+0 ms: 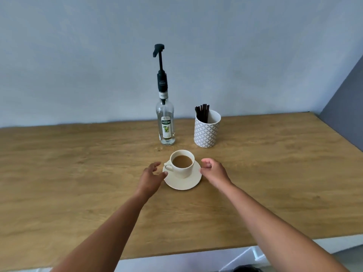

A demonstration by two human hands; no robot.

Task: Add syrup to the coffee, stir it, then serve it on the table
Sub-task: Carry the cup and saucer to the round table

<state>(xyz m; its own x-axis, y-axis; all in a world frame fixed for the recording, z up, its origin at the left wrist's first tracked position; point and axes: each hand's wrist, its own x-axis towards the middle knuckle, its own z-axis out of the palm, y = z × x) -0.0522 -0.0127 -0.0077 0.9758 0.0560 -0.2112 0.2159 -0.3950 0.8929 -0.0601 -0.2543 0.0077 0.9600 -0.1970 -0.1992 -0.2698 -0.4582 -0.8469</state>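
Observation:
A white cup of milky coffee (182,162) stands on a white saucer (183,183) in the middle of the wooden table (78,173), its handle turned left. My left hand (152,176) is at the saucer's left edge, fingers spread, thumb tip touching the rim. My right hand (213,170) is at the saucer's right edge, its fingers curled at the rim. Behind the cup stands a clear syrup bottle (166,122) with a tall black pump, upright and untouched. To its right, a patterned white holder (206,132) contains several dark stir sticks (202,112).
A pale blue wall rises behind the table. A grey panel (345,114) borders the far right corner. The table's front edge runs near the bottom of the view, with a light floor below it.

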